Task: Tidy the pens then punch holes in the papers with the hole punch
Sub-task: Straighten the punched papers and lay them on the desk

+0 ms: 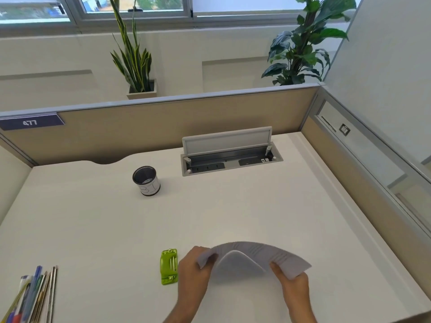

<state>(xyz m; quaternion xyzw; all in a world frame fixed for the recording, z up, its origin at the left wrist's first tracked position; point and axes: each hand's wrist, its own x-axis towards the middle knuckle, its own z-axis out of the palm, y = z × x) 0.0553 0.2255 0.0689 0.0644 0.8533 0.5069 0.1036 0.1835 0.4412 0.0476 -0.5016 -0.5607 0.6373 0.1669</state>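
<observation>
Both hands hold the papers at the 6 o'clock edge of the worktop, bowed upward into an arch. The left hand has its grip closed on their left end, the right hand on their right end. The green hole punch lies just beside the left hand. Loose pens lie at 8 o'clock; an empty cup stands toward 11 o'clock.
</observation>
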